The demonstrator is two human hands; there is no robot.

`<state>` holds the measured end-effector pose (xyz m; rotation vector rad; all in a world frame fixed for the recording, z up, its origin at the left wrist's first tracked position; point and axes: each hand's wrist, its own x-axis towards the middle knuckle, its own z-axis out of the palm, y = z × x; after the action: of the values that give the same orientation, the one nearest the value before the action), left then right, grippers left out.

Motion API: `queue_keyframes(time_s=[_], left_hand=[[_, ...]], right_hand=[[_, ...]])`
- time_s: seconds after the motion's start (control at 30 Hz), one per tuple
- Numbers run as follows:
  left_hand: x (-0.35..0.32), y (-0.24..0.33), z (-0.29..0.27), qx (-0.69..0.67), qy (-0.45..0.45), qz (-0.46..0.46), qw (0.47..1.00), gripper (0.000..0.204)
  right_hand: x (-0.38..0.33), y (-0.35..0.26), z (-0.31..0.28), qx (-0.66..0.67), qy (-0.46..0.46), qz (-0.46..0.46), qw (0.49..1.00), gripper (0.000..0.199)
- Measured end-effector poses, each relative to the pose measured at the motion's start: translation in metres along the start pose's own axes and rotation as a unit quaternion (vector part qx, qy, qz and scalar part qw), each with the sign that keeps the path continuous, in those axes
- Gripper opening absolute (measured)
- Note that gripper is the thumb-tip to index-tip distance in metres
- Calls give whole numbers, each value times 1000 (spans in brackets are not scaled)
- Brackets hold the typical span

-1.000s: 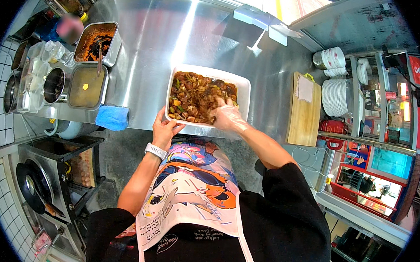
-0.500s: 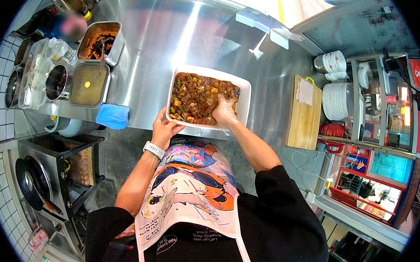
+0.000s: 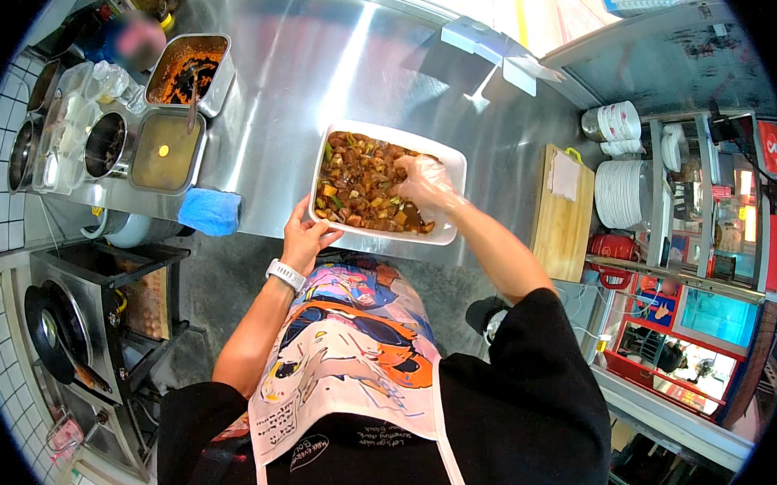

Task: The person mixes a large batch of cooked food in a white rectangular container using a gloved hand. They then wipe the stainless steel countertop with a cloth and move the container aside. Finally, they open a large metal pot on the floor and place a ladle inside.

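A white rectangular tray [image 3: 454, 161] stands at the near edge of the steel counter. In it lies a brown, saucy mix of diced meat [image 3: 357, 173] with yellow and green vegetable pieces. My left hand [image 3: 306, 235] grips the tray at its near left corner, thumb by the rim; a white watch [image 3: 286, 275] is on that wrist. My right hand [image 3: 429, 184] seems to wear a thin clear glove. It dips into the right part of the mix with its fingers curled round some of the pieces, and the fingertips are sunk in the food.
Left on the counter are a metal pan of red-orange sauce [image 3: 171, 72], a metal pan of yellowish liquid [image 3: 162, 162] and a folded blue cloth [image 3: 210, 211]. To the right are a wooden cutting board [image 3: 559, 227] and stacked white plates [image 3: 622, 192]. A wok [image 3: 47, 334] sits lower left.
My right hand has moved right and slightly up within the tray, and the mix has shifted, with sauce showing at the near right. My left hand keeps its hold on the corner.
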<state>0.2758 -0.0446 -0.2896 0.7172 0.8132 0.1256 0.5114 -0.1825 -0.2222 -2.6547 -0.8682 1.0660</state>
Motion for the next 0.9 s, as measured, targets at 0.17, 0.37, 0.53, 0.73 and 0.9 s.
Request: queue_keyframes(time_s=[0.17,0.37,0.53,0.73,0.9], left_hand=[[-1,1,3,-5,6,-5,1000,68],[0,-4,1,-42,19,-6,999,65],[-2,-2,5,-25,9,-4,1000,67],[4,-4,4,-14,1,0,1000,67],[3,-4,0,-17,-1,-5,1000,69]], right_hand=[[19,31,0,-147,28,-82,985,76],[2,25,36,-78,-13,29,996,129],[-3,-3,64,28,-19,42,999,128],[21,-15,87,106,47,44,992,77],[38,-26,68,271,55,86,957,52]])
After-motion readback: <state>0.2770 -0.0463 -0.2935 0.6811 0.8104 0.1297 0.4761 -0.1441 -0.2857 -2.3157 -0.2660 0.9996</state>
